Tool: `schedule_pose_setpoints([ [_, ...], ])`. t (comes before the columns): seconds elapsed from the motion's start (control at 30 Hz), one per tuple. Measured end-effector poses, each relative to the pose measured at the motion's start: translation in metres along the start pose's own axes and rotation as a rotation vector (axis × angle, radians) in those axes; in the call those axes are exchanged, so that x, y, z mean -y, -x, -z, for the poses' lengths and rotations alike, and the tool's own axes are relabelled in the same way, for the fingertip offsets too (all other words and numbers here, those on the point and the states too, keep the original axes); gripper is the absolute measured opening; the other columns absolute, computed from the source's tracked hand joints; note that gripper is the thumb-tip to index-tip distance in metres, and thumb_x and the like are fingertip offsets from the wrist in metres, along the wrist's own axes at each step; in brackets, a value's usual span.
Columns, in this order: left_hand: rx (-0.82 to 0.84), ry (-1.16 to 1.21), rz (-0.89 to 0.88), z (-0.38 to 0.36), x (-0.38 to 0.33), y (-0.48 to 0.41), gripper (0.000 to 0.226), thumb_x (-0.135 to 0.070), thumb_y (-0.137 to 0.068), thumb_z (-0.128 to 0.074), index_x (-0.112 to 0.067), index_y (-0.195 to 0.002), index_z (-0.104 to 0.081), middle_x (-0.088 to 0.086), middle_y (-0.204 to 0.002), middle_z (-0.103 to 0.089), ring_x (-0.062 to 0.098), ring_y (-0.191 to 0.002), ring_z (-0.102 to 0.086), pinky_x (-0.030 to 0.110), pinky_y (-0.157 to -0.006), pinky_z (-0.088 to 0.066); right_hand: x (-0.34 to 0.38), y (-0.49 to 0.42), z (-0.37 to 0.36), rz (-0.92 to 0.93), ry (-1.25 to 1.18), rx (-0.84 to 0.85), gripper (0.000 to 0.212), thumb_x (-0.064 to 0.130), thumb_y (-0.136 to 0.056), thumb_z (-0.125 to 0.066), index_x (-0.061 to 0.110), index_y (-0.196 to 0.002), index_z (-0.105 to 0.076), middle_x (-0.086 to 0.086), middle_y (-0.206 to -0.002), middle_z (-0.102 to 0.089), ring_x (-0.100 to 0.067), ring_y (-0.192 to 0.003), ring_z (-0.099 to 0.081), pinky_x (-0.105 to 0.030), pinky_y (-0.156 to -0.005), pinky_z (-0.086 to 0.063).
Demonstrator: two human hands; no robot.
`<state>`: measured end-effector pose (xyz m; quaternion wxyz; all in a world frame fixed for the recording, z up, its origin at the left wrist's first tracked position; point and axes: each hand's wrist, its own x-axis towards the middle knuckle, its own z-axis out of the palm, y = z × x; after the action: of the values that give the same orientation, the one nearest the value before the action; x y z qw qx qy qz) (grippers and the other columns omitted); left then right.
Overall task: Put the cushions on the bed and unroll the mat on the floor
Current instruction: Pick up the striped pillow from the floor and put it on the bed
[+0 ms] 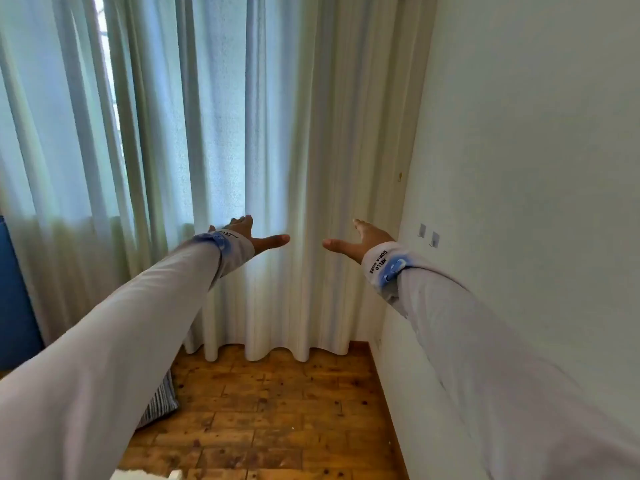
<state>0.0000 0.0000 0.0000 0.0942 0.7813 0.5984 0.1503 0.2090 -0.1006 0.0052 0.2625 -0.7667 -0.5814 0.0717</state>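
Note:
Both my arms reach straight forward in white sleeves at chest height. My left hand (254,233) is spread with fingers apart and holds nothing. My right hand (360,239) is likewise spread and empty, about a hand's width to the right of the left one. Low on the left, a grey striped fabric piece (161,401) lies on the wooden floor (277,410), partly hidden by my left sleeve; I cannot tell whether it is a cushion or the mat. No bed shows clearly.
Pale floor-length curtains (214,150) hang ahead over a window. A white wall (519,168) runs along the right with two small hooks (427,233). A blue panel (17,299) stands at the far left. Something white (145,475) peeks in at the bottom edge.

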Motion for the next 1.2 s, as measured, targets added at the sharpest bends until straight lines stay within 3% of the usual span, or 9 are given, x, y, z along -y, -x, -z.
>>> schedule_pose_setpoints([
  [0.3,0.014,0.037,0.078,-0.001,0.042,-0.147,0.112,-0.086,-0.068,-0.038,-0.016,-0.152,-0.013,0.005,-0.159,-0.017,0.027,-0.147,-0.018,0.044,-0.12,-0.015,0.014,-0.16,-0.024,-0.032,-0.087,-0.01,0.097,0.069,-0.076,-0.057,0.02,-0.152,-0.022,-0.001,-0.157,-0.028,-0.022,-0.144,-0.03,-0.035,-0.114,-0.027],
  [0.4,0.009,0.041,0.101,-0.006,0.052,-0.176,0.102,-0.078,-0.076,-0.041,-0.015,-0.152,-0.014,0.005,-0.16,-0.018,0.025,-0.147,-0.019,0.041,-0.119,-0.016,0.015,-0.199,-0.038,-0.008,-0.103,-0.001,0.096,0.069,-0.075,-0.058,0.021,-0.151,-0.023,0.0,-0.157,-0.028,-0.022,-0.144,-0.03,-0.036,-0.114,-0.027],
  [0.5,0.01,0.007,0.149,-0.012,0.066,-0.214,0.113,-0.087,-0.065,-0.04,-0.017,-0.151,-0.017,0.004,-0.158,-0.023,0.027,-0.146,-0.023,0.043,-0.119,-0.02,0.015,-0.245,-0.057,0.025,-0.119,0.024,0.096,0.068,-0.076,-0.058,0.021,-0.152,-0.022,0.001,-0.158,-0.027,-0.021,-0.144,-0.029,-0.035,-0.114,-0.027],
  [0.57,0.017,-0.032,0.192,-0.017,0.075,-0.241,0.121,-0.091,-0.057,-0.038,-0.019,-0.151,-0.016,0.004,-0.158,-0.023,0.027,-0.146,-0.023,0.043,-0.118,-0.021,0.015,-0.278,-0.07,0.062,-0.109,0.059,0.094,0.066,-0.078,-0.057,0.02,-0.152,-0.021,0.0,-0.158,-0.026,-0.02,-0.145,-0.028,-0.034,-0.114,-0.025],
  [0.83,-0.03,-0.061,0.343,-0.04,0.086,-0.351,0.103,-0.079,-0.074,-0.043,-0.015,-0.151,-0.018,0.004,-0.159,-0.022,0.024,-0.146,-0.024,0.04,-0.119,-0.017,0.017,-0.419,-0.129,0.281,-0.037,0.208,0.093,0.062,-0.083,-0.055,0.016,-0.153,-0.015,0.0,-0.161,-0.016,-0.016,-0.149,-0.016,-0.031,-0.12,-0.016],
  [1.03,-0.088,-0.06,0.462,-0.051,0.093,-0.424,0.119,-0.087,-0.061,-0.046,-0.015,-0.151,-0.018,0.005,-0.158,-0.025,0.025,-0.145,-0.027,0.041,-0.119,-0.022,0.019,-0.523,-0.161,0.448,-0.004,0.282,0.097,0.059,-0.084,-0.056,0.016,-0.154,-0.006,0.0,-0.162,-0.003,-0.013,-0.15,-0.003,-0.03,-0.12,-0.008],
  [1.2,-0.131,-0.114,0.564,-0.051,0.105,-0.455,0.101,-0.069,-0.075,-0.055,-0.008,-0.149,-0.022,0.011,-0.155,-0.029,0.03,-0.142,-0.03,0.039,-0.115,-0.026,0.035,-0.584,-0.187,0.512,-0.075,0.368,0.099,0.06,-0.083,-0.057,0.016,-0.154,-0.006,-0.001,-0.162,-0.007,-0.014,-0.15,-0.007,-0.032,-0.12,-0.012],
])
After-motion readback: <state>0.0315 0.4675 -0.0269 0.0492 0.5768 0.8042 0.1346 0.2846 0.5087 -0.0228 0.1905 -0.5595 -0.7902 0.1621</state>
